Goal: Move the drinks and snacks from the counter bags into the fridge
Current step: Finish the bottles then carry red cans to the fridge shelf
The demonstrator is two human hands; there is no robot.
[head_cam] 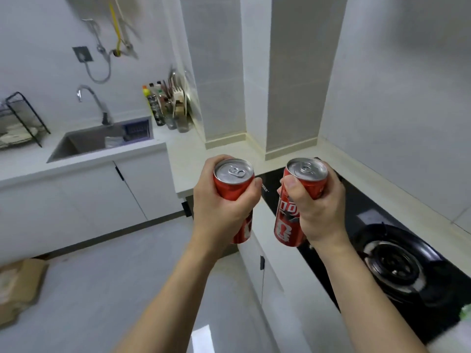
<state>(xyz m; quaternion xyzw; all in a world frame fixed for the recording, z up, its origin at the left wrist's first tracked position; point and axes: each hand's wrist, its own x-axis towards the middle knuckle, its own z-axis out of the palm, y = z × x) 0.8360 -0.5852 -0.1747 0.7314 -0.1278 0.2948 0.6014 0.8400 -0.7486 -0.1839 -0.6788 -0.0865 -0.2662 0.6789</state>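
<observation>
Gripping a slim red soda can in each hand, the person holds both upright in mid-air in front of the counter corner. The left hand has fingers and thumb curled round the left can, a smooth aluminium cylinder with a silver lid and pull tab. The right hand wraps the right can, which has the same shape and printed white lettering; its thumb presses the front. Just behind the right can lies a glossy black glass hob with a round gas burner. A pale, smooth countertop runs to a grey sink with a curved chrome faucet. Bottles stand in the corner against matte white tiled walls.
</observation>
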